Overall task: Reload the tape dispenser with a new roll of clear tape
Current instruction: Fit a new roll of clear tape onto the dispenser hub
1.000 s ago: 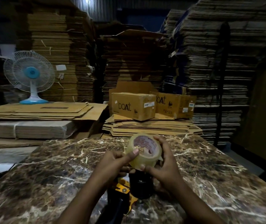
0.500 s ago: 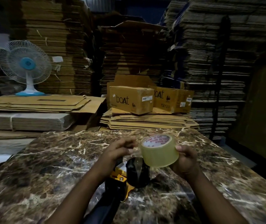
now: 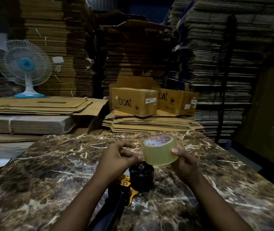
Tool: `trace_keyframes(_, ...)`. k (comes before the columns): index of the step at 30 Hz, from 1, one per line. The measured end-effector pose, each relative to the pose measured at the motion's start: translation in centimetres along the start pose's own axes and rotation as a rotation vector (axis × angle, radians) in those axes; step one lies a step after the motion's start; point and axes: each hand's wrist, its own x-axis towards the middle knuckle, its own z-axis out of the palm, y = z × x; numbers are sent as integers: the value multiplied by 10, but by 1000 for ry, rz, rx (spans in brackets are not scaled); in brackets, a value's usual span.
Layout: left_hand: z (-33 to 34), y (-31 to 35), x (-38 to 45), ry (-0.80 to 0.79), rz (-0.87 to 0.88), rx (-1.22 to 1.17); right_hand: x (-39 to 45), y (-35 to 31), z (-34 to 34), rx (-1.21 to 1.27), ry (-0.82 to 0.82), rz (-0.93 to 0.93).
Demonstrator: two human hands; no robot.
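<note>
A person stands at a marble-patterned table (image 3: 49,172) in a dim storeroom. The right hand (image 3: 185,164) holds a roll of clear tape (image 3: 159,151) in the air above the middle of the table, toward its far edge; the thumb presses against the roll's right side and the other fingers curl beneath it, so this hand is clamped on the roll. The roll is tilted, its red-and-white printed core label facing up and away. The left hand (image 3: 118,158) is just left of the roll, fingers loosely curled, with fingertips (image 3: 137,158) pinched together at the roll's lower left edge; whether they grip a free tape end is too small to tell.

Directly below the roll the tape dispenser (image 3: 138,179) lies on the table, nearer the front edge than the far one. Its black round hub stands upright and bare, just under the roll without clearly touching it, and a yellow metal frame and dark handle run back toward the person.

Beyond the far edge of the table, two cardboard boxes (image 3: 133,101) printed "boAt" sit on flattened cartons (image 3: 149,124). A white and blue fan (image 3: 24,67) stands on another stack of flat cardboard to the left
</note>
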Motion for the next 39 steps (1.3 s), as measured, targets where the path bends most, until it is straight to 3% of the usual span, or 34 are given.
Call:
trace_keyframes(6, -12, -5, 6, 91, 14, 28, -2, 2, 6, -106, 46, -51)
trace_keyframes(11, -24, -16, 13, 126, 19, 69, -2, 11, 16, -111, 89, 35)
trace_keyframes(17, -38, -24, 19, 166, 28, 21, -12, 16, 35, -315, 132, -44)
trace_keyframes(27, -52, -37, 21, 137, 55, 11, -25, 29, 53, -485, 71, 25)
trace_keyframes(34, -52, -49, 23, 111, 90, 2, -25, 27, 49, -677, 41, -50)
trace_keyframes(39, -43, -47, 23, 107, 118, 49, -23, 17, 35, -711, 1, 23)
